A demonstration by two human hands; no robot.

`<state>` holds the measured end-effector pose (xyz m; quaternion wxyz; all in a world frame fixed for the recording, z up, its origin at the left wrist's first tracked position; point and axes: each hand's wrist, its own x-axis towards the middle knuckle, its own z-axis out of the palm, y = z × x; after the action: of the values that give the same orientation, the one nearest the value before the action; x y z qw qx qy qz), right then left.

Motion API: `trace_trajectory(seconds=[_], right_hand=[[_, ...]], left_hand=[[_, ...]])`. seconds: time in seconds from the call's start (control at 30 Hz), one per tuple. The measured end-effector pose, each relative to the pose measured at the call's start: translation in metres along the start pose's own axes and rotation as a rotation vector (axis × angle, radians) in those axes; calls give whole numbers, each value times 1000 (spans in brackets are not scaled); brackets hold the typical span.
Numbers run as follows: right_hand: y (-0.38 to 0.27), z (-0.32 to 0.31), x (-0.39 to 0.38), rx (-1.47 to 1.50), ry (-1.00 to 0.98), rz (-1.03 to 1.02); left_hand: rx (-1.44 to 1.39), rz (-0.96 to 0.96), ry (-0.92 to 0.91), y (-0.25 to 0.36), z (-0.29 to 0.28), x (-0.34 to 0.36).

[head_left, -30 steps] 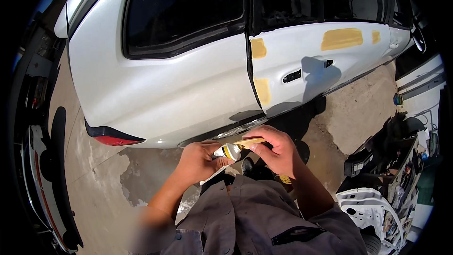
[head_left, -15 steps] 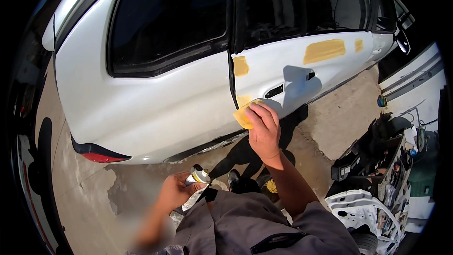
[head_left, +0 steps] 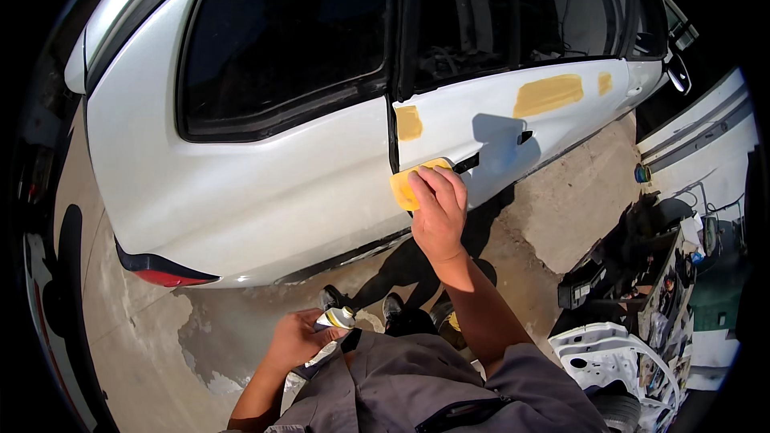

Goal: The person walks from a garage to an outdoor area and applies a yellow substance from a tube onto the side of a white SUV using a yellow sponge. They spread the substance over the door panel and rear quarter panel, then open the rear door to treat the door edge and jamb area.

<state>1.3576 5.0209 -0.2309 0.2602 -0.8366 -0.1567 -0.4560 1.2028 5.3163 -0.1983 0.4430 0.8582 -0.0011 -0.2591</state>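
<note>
My right hand (head_left: 437,212) grips a flat yellow spreader (head_left: 405,191) against the rear edge of the white car's rear door (head_left: 497,160), just left of a black handle recess (head_left: 467,163). The spreader covers that part of the door. Patches of yellow filler show higher on the door, a square one (head_left: 408,122), a long one (head_left: 547,95) and a small one (head_left: 605,82). My left hand (head_left: 301,341), low in front of my grey shirt, holds a white tube with a yellow band (head_left: 337,319).
The rear quarter panel (head_left: 224,192) spans the left. At right lie a white stripped door panel (head_left: 593,357), a cluttered bench (head_left: 658,273) and a white wall (head_left: 706,152). Below the car are cracked concrete (head_left: 561,216) and a shoe (head_left: 393,308). Another vehicle shows dimly at far left.
My right hand has left the tube and risen with the spreader to the door, shifting slightly up and left lately. My left hand has dropped lower with the tube; the view has shifted.
</note>
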Motion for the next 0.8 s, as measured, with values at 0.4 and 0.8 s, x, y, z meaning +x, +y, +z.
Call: trace_trajectory(seconds=[0.4,0.8], right_hand=[[-4,9,2,-21,-11,-16],[-6,9,-1,-4,-27,-18]], left_hand=[[34,18,-66,7,-7,7],[26,23,-88,6,-9,12]])
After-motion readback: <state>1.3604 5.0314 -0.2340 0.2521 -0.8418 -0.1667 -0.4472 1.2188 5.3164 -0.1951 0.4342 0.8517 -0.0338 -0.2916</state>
